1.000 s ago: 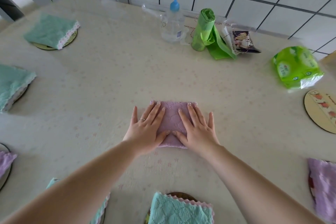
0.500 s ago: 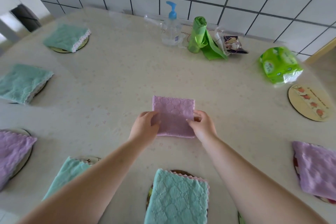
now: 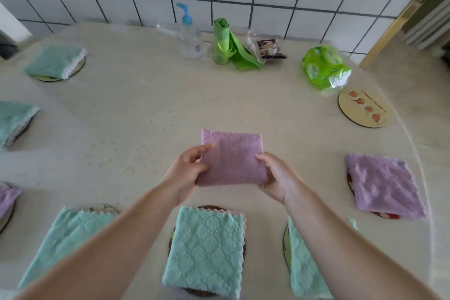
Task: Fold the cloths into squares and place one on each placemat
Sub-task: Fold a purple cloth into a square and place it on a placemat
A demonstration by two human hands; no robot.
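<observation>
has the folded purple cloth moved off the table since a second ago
Yes. The purple cloth lay flat under both palms; now the left hand and right hand pinch its sides and it is lifted off the table, toward the person.

Folded cloths at far left and near left run past the frame's edge. The right forearm hides much of a near-right teal cloth.

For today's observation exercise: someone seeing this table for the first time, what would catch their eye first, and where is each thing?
At the centre, the left hand and right hand pinch a folded purple cloth by its sides. Folded teal and purple cloths ring the table on round mats, while one bare placemat waits at far right. By the tiled wall stands a bright green bag roll.
</observation>
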